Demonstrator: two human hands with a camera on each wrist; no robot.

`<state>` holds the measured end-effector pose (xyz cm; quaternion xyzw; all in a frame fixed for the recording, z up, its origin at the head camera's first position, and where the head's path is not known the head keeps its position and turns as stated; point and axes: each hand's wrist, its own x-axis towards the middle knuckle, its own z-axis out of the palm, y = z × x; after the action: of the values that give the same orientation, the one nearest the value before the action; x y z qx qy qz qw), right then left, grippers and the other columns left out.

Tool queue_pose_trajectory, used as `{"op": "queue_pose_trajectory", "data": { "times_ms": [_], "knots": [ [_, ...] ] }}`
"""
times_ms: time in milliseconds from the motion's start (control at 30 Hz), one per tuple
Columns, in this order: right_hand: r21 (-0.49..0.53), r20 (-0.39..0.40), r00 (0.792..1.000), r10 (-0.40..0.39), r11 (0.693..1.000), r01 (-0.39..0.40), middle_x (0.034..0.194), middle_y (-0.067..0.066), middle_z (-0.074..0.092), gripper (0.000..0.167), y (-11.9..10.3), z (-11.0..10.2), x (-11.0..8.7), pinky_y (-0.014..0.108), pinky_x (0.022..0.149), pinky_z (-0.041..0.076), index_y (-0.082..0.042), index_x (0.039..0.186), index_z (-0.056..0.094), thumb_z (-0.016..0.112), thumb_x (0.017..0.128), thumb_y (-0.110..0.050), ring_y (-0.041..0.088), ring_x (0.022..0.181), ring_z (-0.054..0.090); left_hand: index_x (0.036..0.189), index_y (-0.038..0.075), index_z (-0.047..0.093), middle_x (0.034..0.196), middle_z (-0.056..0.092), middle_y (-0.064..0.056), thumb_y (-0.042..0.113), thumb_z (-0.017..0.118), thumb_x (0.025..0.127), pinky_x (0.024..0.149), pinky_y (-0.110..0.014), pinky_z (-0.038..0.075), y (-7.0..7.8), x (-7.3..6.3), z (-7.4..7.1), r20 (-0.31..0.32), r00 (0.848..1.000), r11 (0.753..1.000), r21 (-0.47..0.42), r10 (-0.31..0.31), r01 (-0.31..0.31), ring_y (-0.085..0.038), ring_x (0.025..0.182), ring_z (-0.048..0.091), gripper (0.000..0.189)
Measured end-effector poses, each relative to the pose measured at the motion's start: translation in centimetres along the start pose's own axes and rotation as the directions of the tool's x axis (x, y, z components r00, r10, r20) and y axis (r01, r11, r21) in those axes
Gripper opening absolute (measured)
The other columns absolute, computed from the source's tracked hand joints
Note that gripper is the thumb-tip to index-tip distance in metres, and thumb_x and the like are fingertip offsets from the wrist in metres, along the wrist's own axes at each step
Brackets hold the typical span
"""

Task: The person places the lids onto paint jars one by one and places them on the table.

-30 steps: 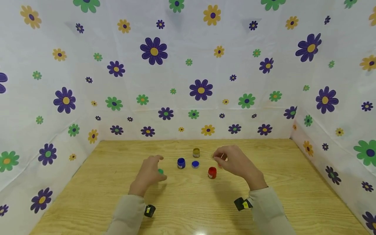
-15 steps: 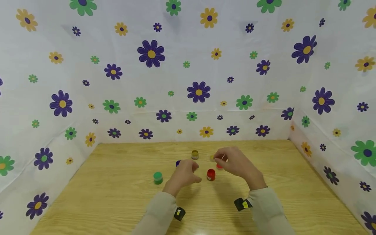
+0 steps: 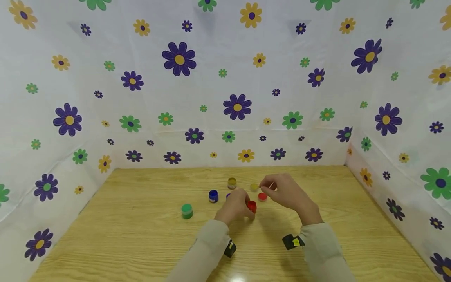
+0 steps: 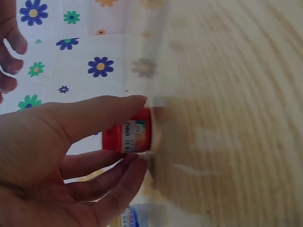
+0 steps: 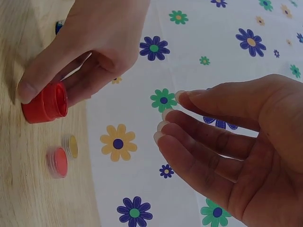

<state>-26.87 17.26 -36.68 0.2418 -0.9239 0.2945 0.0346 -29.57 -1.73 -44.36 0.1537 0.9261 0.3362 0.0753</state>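
Note:
My left hand (image 3: 234,206) has its thumb and fingers around a small red paint jar (image 3: 252,207), which stands on the wooden table. The jar's mouth is open in the right wrist view, and a printed label (image 4: 130,136) shows in the left wrist view. My right hand (image 3: 289,196) hovers to the right of it, fingers loosely bent and nothing between them. Below and beside that hand lie a red lid (image 3: 262,197) and a yellow lid (image 3: 254,187). Behind the left hand, a blue lid (image 3: 228,195) is mostly hidden.
An uncapped blue paint jar (image 3: 213,196) and an uncapped yellow paint jar (image 3: 231,183) stand further back. A green paint jar (image 3: 187,211) with its lid on is to the left. Flower-printed white cloth (image 3: 208,86) walls off the table (image 3: 141,235) at the back and sides.
My left hand has let go of the green jar, moved right past the blue jar and taken hold of the red jar. My right hand has stayed nearly in place.

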Motion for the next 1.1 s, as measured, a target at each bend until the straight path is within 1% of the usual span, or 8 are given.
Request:
{"op": "queue_pose_trajectory", "data": {
  "times_ms": [167,333,467,600,700,800,933,1100],
  "knots": [
    [0.005,0.005,1.000,0.016,1.000,-0.016,0.097,0.007,0.077,0.011,0.1,0.0,0.1,0.028,0.073,0.057,-0.008,0.103,0.078,0.068,0.098,-0.010,0.017,0.084,0.066,0.092,-0.002,0.069,0.091,0.070,-0.011,0.006,0.091,0.073,0.075,-0.037,0.057,-0.3,0.2,0.4,-0.023,0.999,0.999,-0.003,0.041,-0.041,-0.019,0.077,0.061,0.030],
    [-0.001,0.028,0.998,0.064,0.998,-0.064,0.098,0.006,0.076,0.011,0.3,0.1,0.3,0.031,0.076,0.059,-0.008,0.104,0.077,0.068,0.098,-0.010,0.018,0.087,0.067,0.093,-0.001,0.071,0.092,0.071,-0.009,0.005,0.090,0.073,0.077,-0.036,0.058,-0.5,-0.1,0.2,-0.005,0.999,0.999,-0.031,0.035,-0.035,-0.017,0.079,0.062,0.028],
    [-0.014,0.034,0.996,0.084,0.996,-0.083,0.099,0.008,0.076,0.011,0.8,0.4,0.7,0.035,0.078,0.060,-0.006,0.104,0.077,0.068,0.097,-0.008,0.020,0.089,0.069,0.092,0.001,0.071,0.090,0.071,-0.007,0.004,0.090,0.073,0.077,-0.036,0.057,-0.4,-0.9,-0.4,0.016,0.999,0.997,-0.062,0.044,-0.043,-0.017,0.079,0.062,0.026],
    [-0.025,0.061,0.993,0.098,0.995,-0.096,0.095,0.008,0.076,0.011,1.5,1.4,1.1,0.035,0.079,0.060,-0.003,0.103,0.076,0.069,0.096,-0.006,0.019,0.087,0.068,0.090,0.003,0.073,0.089,0.072,-0.005,0.006,0.090,0.073,0.074,-0.031,0.055,-0.7,-2.0,-1.0,0.029,0.996,0.995,-0.037,0.089,-0.088,-0.014,0.078,0.061,0.025],
    [-0.047,0.082,0.991,0.102,0.994,-0.099,0.092,0.008,0.075,0.010,2.0,2.2,1.8,0.036,0.078,0.059,-0.002,0.102,0.076,0.071,0.095,-0.006,0.019,0.083,0.066,0.091,0.004,0.074,0.090,0.073,-0.004,0.009,0.090,0.073,0.074,-0.029,0.054,-1.1,-2.6,-1.5,0.020,0.993,0.993,-0.018,0.120,-0.119,-0.013,0.078,0.061,0.025],
    [-0.080,0.102,0.991,0.081,0.994,-0.073,0.097,0.012,0.076,0.011,2.5,3.0,2.7,0.042,0.084,0.059,0.000,0.103,0.076,0.072,0.094,-0.005,0.023,0.088,0.068,0.093,0.005,0.075,0.092,0.074,-0.004,0.009,0.091,0.073,0.074,-0.029,0.054,-1.6,-3.1,-2.0,0.009,0.993,0.992,-0.028,0.121,-0.121,-0.012,0.078,0.061,0.026],
    [-0.136,0.140,0.988,0.073,0.989,-0.054,0.108,0.016,0.075,0.014,3.0,4.0,3.7,0.048,0.098,0.056,0.000,0.107,0.075,0.072,0.093,-0.003,0.032,0.103,0.068,0.097,0.004,0.076,0.094,0.076,-0.006,0.007,0.091,0.074,0.074,-0.029,0.057,-2.2,-3.8,-2.5,0.016,0.993,0.992,-0.046,0.116,-0.115,-0.012,0.079,0.064,0.028],
    [-0.195,0.175,0.979,0.109,0.978,-0.074,0.110,0.015,0.075,0.015,3.4,4.7,4.3,0.048,0.099,0.054,-0.003,0.105,0.077,0.076,0.091,-0.004,0.030,0.103,0.065,0.101,0.004,0.077,0.099,0.077,-0.008,0.008,0.091,0.074,0.075,-0.030,0.058,-2.5,-4.5,-2.8,0.037,0.992,0.992,-0.051,0.120,-0.118,-0.013,0.082,0.067,0.031]
  ]
}}
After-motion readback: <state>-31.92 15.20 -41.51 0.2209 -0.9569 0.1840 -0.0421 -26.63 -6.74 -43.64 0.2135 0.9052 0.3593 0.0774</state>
